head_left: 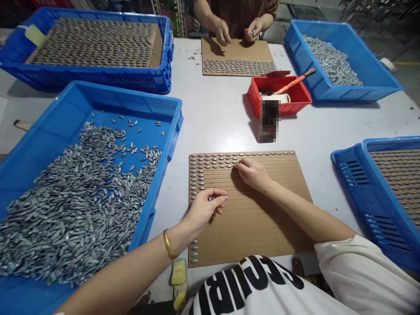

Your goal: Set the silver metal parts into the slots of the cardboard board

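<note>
Standing left of the grip: blue rectangular plastic tub (131, 103), heaped with small silver spindle-shaped metal pieces (82, 214).
Left hand (210, 204): thumb and forefinger pinching one piece, more behind it.
Brown grooved cardboard sheet (262, 227): beneath both hands; pieces in rows along its far and left edges.
Right hand (252, 174): fingertips together at a row's end; cannot tell whether pinching a piece.
Right of the grip: blue slotted plastic crate (356, 192).
</note>
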Action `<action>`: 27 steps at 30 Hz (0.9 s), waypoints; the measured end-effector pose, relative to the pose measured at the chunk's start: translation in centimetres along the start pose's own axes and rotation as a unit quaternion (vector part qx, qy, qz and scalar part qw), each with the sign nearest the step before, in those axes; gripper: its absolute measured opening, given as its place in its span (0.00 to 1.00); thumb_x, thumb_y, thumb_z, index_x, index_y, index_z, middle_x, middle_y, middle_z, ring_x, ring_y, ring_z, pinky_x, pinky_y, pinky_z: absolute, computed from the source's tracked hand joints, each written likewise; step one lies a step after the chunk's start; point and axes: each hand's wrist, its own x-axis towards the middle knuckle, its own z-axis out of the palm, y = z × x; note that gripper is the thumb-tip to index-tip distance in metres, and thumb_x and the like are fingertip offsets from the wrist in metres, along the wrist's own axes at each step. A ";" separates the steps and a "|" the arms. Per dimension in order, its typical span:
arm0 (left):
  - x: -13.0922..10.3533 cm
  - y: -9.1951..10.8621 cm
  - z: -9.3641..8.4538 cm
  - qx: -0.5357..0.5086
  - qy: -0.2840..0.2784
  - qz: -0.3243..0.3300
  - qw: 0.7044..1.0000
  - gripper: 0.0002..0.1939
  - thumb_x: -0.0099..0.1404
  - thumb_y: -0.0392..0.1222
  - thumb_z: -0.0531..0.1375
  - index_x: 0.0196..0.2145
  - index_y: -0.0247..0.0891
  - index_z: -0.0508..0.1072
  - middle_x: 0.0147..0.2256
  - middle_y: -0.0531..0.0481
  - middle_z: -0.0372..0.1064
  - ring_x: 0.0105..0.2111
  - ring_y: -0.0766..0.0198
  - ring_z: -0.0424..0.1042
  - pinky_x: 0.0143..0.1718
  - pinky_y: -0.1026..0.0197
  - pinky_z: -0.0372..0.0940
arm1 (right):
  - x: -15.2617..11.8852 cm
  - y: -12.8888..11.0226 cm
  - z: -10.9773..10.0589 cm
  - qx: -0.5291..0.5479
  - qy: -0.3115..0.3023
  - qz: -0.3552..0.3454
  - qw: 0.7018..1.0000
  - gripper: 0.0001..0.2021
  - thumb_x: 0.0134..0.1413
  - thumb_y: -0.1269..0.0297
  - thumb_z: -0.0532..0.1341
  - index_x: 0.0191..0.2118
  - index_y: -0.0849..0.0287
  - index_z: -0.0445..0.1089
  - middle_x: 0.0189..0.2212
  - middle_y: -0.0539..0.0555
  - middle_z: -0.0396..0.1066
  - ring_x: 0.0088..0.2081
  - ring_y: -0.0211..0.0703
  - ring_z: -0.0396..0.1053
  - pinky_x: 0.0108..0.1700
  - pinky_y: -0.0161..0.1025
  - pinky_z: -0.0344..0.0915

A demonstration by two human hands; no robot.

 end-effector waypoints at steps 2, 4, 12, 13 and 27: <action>0.1 -0.1 0.0 0.013 0.019 0.015 1.000 0.10 0.54 0.39 0.65 0.34 0.34 0.72 0.22 0.53 0.68 0.18 0.73 0.65 0.21 0.70 0.57 | 0.0 -0.6 -0.6 0.058 0.019 0.025 0.998 0.10 0.61 0.71 0.53 0.39 0.58 0.73 0.39 0.57 0.71 0.39 0.42 0.67 0.37 0.35 0.62; 0.2 -0.1 0.0 0.018 0.038 0.037 0.998 0.10 0.53 0.40 0.65 0.33 0.34 0.70 0.23 0.53 0.68 0.18 0.73 0.64 0.22 0.69 0.58 | -0.2 -1.9 -1.6 0.166 0.024 0.057 0.984 0.09 0.61 0.66 0.56 0.41 0.58 0.72 0.40 0.57 0.71 0.37 0.42 0.69 0.36 0.36 0.64; 0.5 -0.2 -0.2 -0.014 0.086 0.089 0.992 0.10 0.54 0.39 0.64 0.32 0.35 0.68 0.22 0.53 0.70 0.19 0.72 0.65 0.21 0.69 0.57 | -0.9 -7.9 -3.1 0.589 -0.094 0.188 0.780 0.11 0.53 0.57 0.64 0.38 0.58 0.70 0.30 0.50 0.71 0.29 0.36 0.69 0.30 0.34 0.66; 0.5 -0.3 -0.2 -0.021 0.090 0.096 0.991 0.10 0.55 0.39 0.64 0.32 0.35 0.68 0.23 0.53 0.70 0.19 0.72 0.66 0.22 0.69 0.58 | -0.9 -8.2 -2.8 0.611 -0.086 0.216 0.757 0.11 0.52 0.56 0.64 0.37 0.58 0.69 0.29 0.49 0.71 0.27 0.35 0.68 0.28 0.34 0.66; 0.3 0.0 0.2 -0.117 0.077 0.032 0.990 0.02 0.59 0.31 0.56 0.31 0.33 0.68 0.28 0.48 0.69 0.26 0.68 0.71 0.27 0.65 0.67 | -0.1 -7.9 -2.3 0.373 -0.054 0.040 0.925 0.08 0.60 0.65 0.57 0.41 0.56 0.73 0.32 0.53 0.72 0.31 0.38 0.68 0.33 0.35 0.65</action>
